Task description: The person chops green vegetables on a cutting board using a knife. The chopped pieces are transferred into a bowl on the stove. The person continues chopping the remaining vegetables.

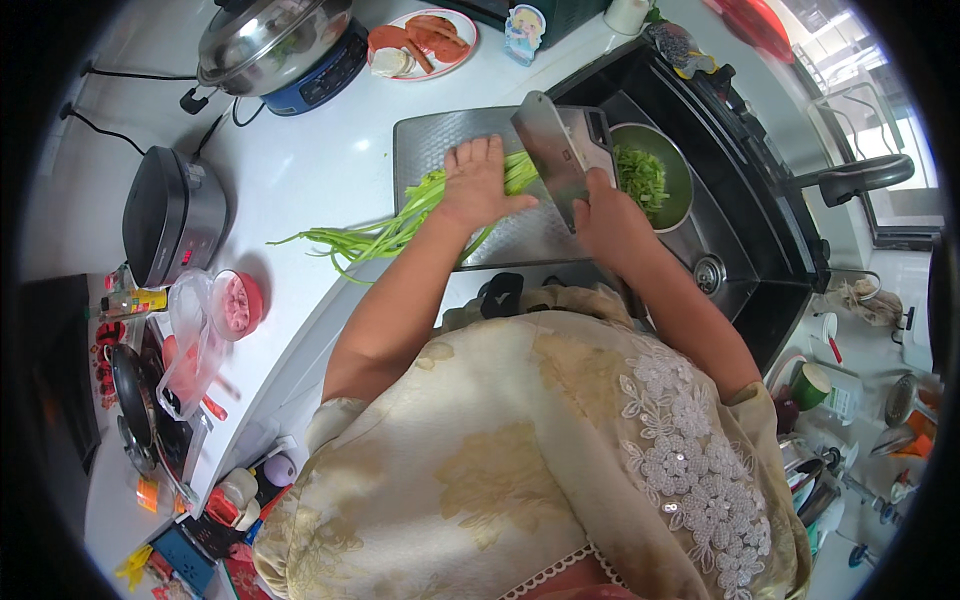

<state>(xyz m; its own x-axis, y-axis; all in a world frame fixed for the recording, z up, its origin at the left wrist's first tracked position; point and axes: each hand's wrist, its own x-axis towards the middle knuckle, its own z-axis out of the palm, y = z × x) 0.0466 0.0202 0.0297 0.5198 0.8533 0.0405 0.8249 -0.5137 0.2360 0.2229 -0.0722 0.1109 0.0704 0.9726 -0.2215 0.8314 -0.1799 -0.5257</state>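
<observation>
My left hand [476,187] lies palm down over a bunch of long green vegetable stalks [416,210], pressing them against a metal cutting board [427,135]. The thin ends trail left past the board's edge onto the counter. My right hand [615,225] grips a broad-bladed cleaver [551,150], with its blade over the right part of the board, just beyond my left hand. The blade hides the right ends of the stalks. To the right, a green bowl [681,161] sits in the sink and contains chopped green pieces [639,180].
The dark sink [739,247] borders the board on the right, with a faucet [862,180] beyond. Behind stand a lidded electric pot [274,45] and a plate [466,34] of sliced food. A grey appliance [176,214] and a pink bowl [256,296] are on the left.
</observation>
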